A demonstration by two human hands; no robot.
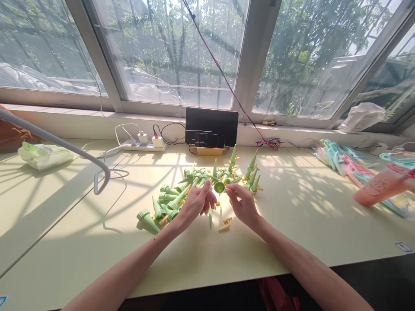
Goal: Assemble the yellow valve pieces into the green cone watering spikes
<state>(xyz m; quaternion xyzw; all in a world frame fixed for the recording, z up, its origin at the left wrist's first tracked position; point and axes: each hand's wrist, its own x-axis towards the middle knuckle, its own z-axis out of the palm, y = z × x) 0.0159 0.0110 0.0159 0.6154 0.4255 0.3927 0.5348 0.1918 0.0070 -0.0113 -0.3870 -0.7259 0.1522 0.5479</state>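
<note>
A green watering spike (219, 187) is between my hands, its round open end turned toward me. My right hand (241, 202) pinches at the right edge of that spike with thumb and forefinger; any small part between the fingertips is too small to make out. My left hand (198, 202) is just left of the rim, thumb raised apart from its loosely bent fingers, with no clear grip on anything. Behind and left of my hands lies a pile of green spikes (173, 199), many with yellow valves. Several loose yellow valves (225, 224) lie in front, beside a green tip (210, 218).
A tablet (212, 123) and a phone (209, 140) stand at the back. Left are a power strip (145, 147), a grey curved bar (74, 147) and a tissue pack (45, 155). A pink cup (382, 185) and packaged pastel items (343, 160) sit right.
</note>
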